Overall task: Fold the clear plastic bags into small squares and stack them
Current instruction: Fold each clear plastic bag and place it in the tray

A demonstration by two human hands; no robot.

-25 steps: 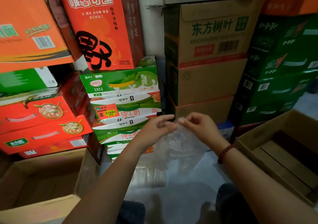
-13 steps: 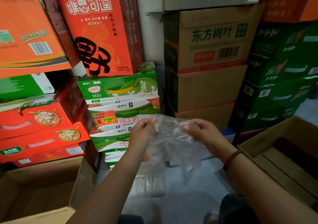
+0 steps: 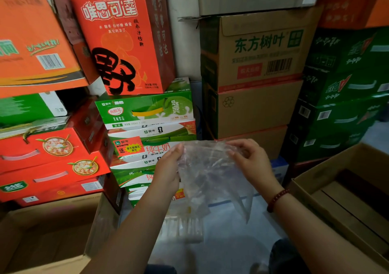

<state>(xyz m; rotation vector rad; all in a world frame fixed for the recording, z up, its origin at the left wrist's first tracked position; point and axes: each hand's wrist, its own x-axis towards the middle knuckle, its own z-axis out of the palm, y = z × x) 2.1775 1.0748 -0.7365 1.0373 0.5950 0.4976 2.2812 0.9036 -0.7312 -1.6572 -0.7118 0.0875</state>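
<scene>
The clear plastic bag [image 3: 210, 174] is crumpled, its folds hard to read. Left hand [image 3: 168, 168] at nine o'clock and right hand [image 3: 250, 160] at three o'clock pinch its top edge, fingers curled.

Stacked cartons fill the room. A tall red carton [image 3: 117, 40] stands on a pile of green-and-white milk cases [image 3: 145, 113], with red gift boxes [image 3: 48, 149] at left below an orange carton [image 3: 31, 48]. Brown cardboard cartons [image 3: 256, 71] rise in the middle, dark green cases [image 3: 345, 96] at right. A strip of pale wall [image 3: 185, 42] shows between the stacks. Open cardboard boxes sit at lower left [image 3: 42, 240] and lower right [image 3: 345, 191]. The floor [image 3: 227, 244] looks pale grey, perhaps covered.
</scene>
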